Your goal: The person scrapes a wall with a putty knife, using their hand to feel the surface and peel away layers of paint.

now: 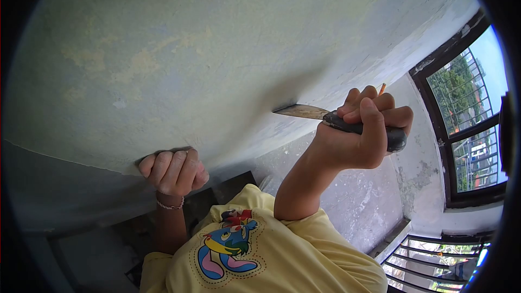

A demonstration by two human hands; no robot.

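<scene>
My right hand (374,119) is wrapped around the dark handle of a scraper (301,110). Its flat, stained metal blade points left, with the tip at the pale wall and a shadow around it. A thin orange stick-like piece (383,88) pokes out between the fingers of that hand; what it is I cannot make out. My left hand (173,172), dusty and with a bracelet at the wrist, is closed with its fingers curled against the wall near its lower edge. A narrow dark strip shows beyond its knuckles, and whatever lies inside the fingers is hidden.
The large wall (163,76) has patchy, faded paint and fills the upper view. At right is a dark-framed window (449,146) with bars outside. Below it stands a railing (429,260). The floor (358,201) is spotted with white.
</scene>
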